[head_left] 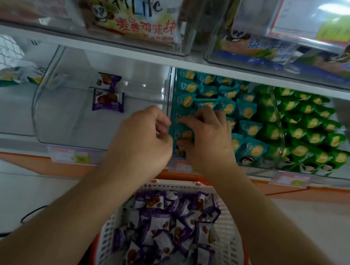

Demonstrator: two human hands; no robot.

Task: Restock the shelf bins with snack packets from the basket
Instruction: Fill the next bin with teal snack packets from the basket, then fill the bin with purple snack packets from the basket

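A white basket [235, 245] below the shelf holds several purple snack packets [161, 223]. The clear bin [44, 102] on the left holds two purple packets [108, 101], one behind the other. The bin to its right is full of teal packets [246, 111]. My right hand [210, 138] pinches a teal packet [185, 134] at that bin's front left corner, between thumb and fingers. My left hand [145, 138] hovers beside it with fingers curled against the packet's left edge. Its fingertips are hidden, so I cannot see whether it holds anything.
Green packets [311, 128] fill the bin at the far right. The shelf above carries clear bins with large snack bags [136, 11]. Price tags [69, 155] line the shelf's front edge. A loose packet [15, 75] lies at the far left, and a black cable [29, 214] runs across the floor.
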